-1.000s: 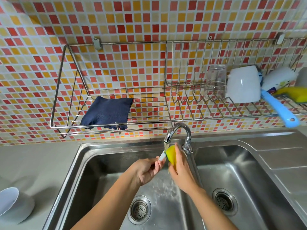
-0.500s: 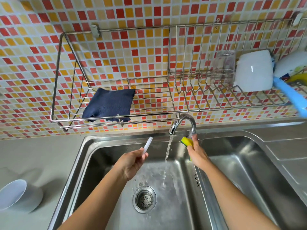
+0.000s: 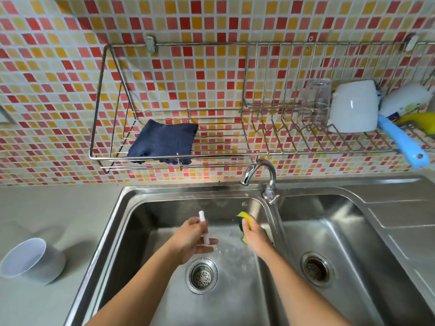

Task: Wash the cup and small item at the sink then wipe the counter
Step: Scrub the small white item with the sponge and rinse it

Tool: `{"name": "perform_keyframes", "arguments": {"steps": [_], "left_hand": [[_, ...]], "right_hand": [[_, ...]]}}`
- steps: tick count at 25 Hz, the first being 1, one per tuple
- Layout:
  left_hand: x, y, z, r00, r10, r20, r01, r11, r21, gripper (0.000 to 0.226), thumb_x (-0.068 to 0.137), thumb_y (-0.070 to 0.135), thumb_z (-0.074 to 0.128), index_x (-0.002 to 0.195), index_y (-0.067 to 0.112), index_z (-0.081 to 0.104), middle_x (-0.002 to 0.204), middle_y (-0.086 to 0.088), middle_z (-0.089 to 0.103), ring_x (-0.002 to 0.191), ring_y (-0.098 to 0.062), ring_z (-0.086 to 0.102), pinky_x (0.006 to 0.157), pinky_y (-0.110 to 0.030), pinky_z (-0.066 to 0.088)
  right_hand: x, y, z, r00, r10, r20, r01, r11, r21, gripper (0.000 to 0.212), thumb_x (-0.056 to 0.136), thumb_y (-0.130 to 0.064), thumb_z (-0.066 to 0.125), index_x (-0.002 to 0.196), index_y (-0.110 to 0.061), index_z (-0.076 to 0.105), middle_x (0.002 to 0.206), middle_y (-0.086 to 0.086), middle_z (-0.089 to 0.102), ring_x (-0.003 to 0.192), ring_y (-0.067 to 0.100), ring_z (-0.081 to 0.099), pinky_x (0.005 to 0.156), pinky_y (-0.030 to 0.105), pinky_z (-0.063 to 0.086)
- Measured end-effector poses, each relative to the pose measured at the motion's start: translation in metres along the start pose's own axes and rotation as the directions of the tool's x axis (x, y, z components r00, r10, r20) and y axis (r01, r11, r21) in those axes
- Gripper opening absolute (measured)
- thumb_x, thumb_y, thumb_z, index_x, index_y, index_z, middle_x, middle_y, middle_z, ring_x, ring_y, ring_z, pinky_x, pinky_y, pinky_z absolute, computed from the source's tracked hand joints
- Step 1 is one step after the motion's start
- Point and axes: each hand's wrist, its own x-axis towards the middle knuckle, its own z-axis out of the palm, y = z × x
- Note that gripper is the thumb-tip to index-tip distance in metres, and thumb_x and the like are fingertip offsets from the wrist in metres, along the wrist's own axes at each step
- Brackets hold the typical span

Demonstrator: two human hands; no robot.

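Over the left basin of a stainless-steel double sink [image 3: 164, 201], a person's left hand [image 3: 190, 238] pinches a small white tube-shaped item [image 3: 203, 228] upright, while the right hand [image 3: 255, 236] clenches a yellow-and-green sponge [image 3: 243, 225]. The grey cup [image 3: 31, 260] lies unwashed on the counter [image 3: 47, 208]. Wet fingers could let the item slip toward the drain [image 3: 202, 276].

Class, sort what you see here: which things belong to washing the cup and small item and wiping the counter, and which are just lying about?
Job:
white stick in left hand
sponge in right hand
cup
blue cloth
tap

Lying about:
glass
white mug
blue-handled brush
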Motion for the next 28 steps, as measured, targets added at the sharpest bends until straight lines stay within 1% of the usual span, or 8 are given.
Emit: {"name": "perform_keyframes", "arguments": {"steps": [4, 9, 12, 16, 19, 22, 25, 28], "left_hand": [[-0.018, 0.0, -0.005, 0.98, 0.199, -0.027, -0.182, 0.935, 0.304, 0.005, 0.095, 0.015, 0.047, 0.099, 0.016, 0.045, 0.094, -0.003, 0.05, 0.076, -0.023, 0.068, 0.068, -0.037, 0.057], [-0.038, 0.001, -0.007, 0.944, 0.33, 0.018, -0.304, 0.845, 0.439, 0.016, 0.093, 0.014, 0.049, 0.108, 0.01, 0.045, 0.091, -0.005, 0.055, 0.08, -0.027, 0.069, 0.068, -0.037, 0.058], [-0.048, -0.002, -0.009, 0.924, 0.38, 0.036, -0.353, 0.814, 0.462, 0.011, 0.09, 0.01, 0.051, 0.097, 0.011, 0.042, 0.084, -0.003, 0.053, 0.078, -0.029, 0.069, 0.07, -0.04, 0.058], [-0.056, -0.01, -0.02, 0.911, 0.412, 0.016, -0.365, 0.786, 0.499, 0.012, 0.09, 0.011, 0.051, 0.098, 0.01, 0.042, 0.084, -0.005, 0.055, 0.083, -0.032, 0.069, 0.072, -0.042, 0.059], [-0.058, -0.016, -0.036, 0.834, 0.551, -0.039, -0.425, 0.685, 0.592, 0.013, 0.087, 0.012, 0.051, 0.095, 0.01, 0.042, 0.082, -0.01, 0.059, 0.075, -0.032, 0.062, 0.068, -0.043, 0.054], [-0.061, -0.024, -0.053, 0.811, 0.583, -0.051, -0.362, 0.568, 0.74, 0.014, 0.087, 0.011, 0.048, 0.098, 0.01, 0.039, 0.086, -0.013, 0.058, 0.072, -0.03, 0.051, 0.063, -0.034, 0.039], [-0.062, -0.032, -0.065, 0.848, 0.528, -0.045, -0.303, 0.553, 0.776, 0.021, 0.087, 0.011, 0.048, 0.106, 0.008, 0.041, 0.092, -0.017, 0.061, 0.077, -0.035, 0.055, 0.065, -0.036, 0.041], [-0.062, -0.029, -0.074, 0.828, 0.56, -0.023, -0.376, 0.587, 0.717, 0.021, 0.087, 0.012, 0.052, 0.104, 0.009, 0.041, 0.09, -0.013, 0.061, 0.08, -0.035, 0.059, 0.069, -0.04, 0.047]], "right_hand": [[-0.023, -0.018, 0.01, 0.986, -0.068, -0.153, 0.018, 0.951, -0.308, 0.042, 0.101, -0.033, 0.026, 0.112, -0.009, 0.059, 0.105, 0.022, 0.065, 0.093, 0.037, 0.06, 0.068, 0.031, 0.039], [-0.038, -0.048, 0.007, 0.966, -0.134, -0.22, 0.052, 0.939, -0.341, 0.048, 0.101, -0.025, 0.027, 0.098, 0.003, 0.065, 0.098, 0.028, 0.065, 0.092, 0.039, 0.06, 0.07, 0.033, 0.043], [-0.048, -0.053, 0.01, 0.957, -0.163, -0.241, 0.07, 0.933, -0.354, 0.048, 0.099, -0.027, 0.028, 0.09, 0.001, 0.066, 0.091, 0.027, 0.066, 0.085, 0.039, 0.061, 0.068, 0.033, 0.045], [-0.065, -0.06, 0.013, 0.941, -0.186, -0.282, 0.069, 0.923, -0.378, 0.044, 0.1, -0.028, 0.028, 0.101, 0.0, 0.062, 0.1, 0.027, 0.065, 0.091, 0.04, 0.059, 0.071, 0.035, 0.043], [-0.083, -0.063, 0.019, 0.961, -0.199, -0.191, 0.107, 0.907, -0.408, 0.038, 0.099, -0.039, 0.026, 0.123, -0.016, 0.042, 0.118, 0.02, 0.058, 0.102, 0.038, 0.056, 0.076, 0.038, 0.041], [-0.096, -0.058, 0.026, 0.998, -0.056, -0.035, 0.04, 0.937, -0.346, 0.045, 0.095, -0.04, 0.03, 0.138, -0.032, 0.018, 0.136, 0.02, 0.029, 0.112, 0.038, 0.048, 0.096, 0.04, 0.036], [-0.105, -0.058, 0.024, 0.993, -0.117, 0.032, 0.121, 0.937, -0.329, 0.041, 0.093, -0.024, 0.033, 0.133, -0.034, 0.03, 0.124, 0.016, 0.027, 0.09, 0.033, 0.046, 0.093, 0.039, 0.044], [-0.126, -0.079, 0.006, 0.932, -0.347, 0.102, 0.361, 0.907, -0.216, 0.038, 0.093, -0.018, 0.042, 0.124, -0.041, 0.042, 0.115, 0.009, 0.035, 0.094, 0.026, 0.047, 0.087, 0.03, 0.042]]}}
